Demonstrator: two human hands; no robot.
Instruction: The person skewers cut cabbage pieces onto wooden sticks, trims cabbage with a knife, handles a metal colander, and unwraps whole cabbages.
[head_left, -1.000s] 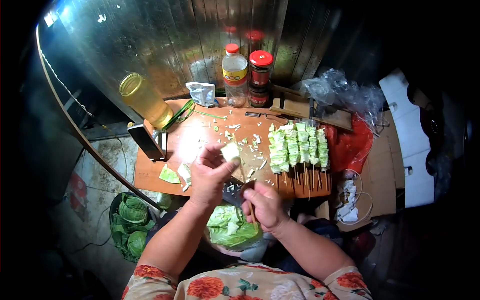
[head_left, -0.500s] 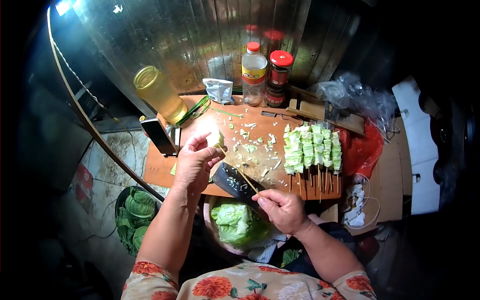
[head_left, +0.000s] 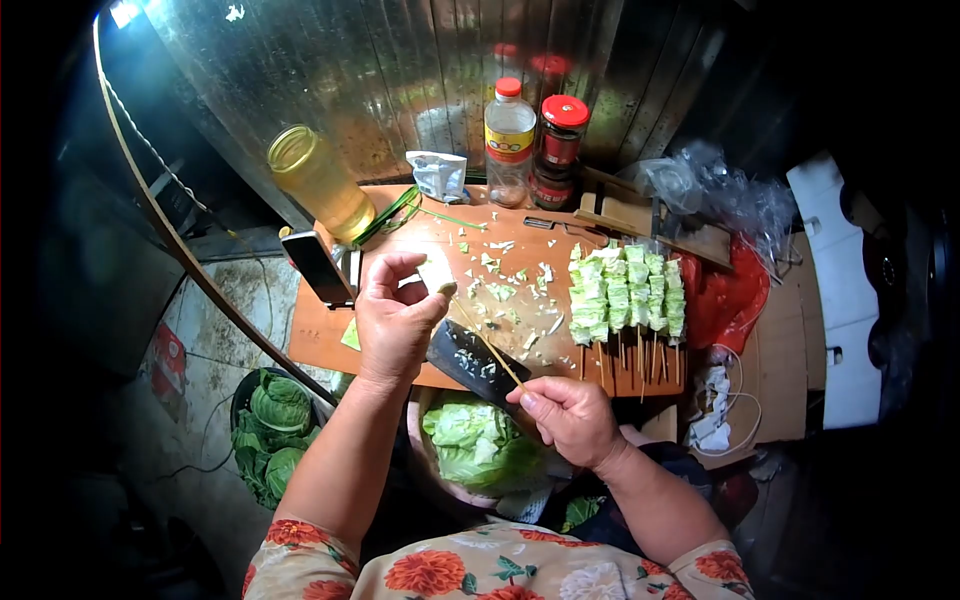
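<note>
Pale green in head view: cabbage piece (head_left: pixel 435 273), pinched between thumb and fingers of left hand (head_left: pixel 395 320), above table (head_left: pixel 312 332). Thin wooden skewer (head_left: pixel 490 348) gripped near its lower end between thumb and fingers of right hand (head_left: pixel 567 415), slanting up toward left fingertips; can't tell if piercing the piece. Dark blade (head_left: pixel 472 362) below skewer, at near table edge, with bits of cabbage on it. More scraps scattered beyond. Loaded cabbage skewers (head_left: pixel 625 290) side by side on right of table, bare ends toward person. Cabbage leaves (head_left: pixel 470 440) in basin (head_left: pixel 414 432) just below near table edge.
</note>
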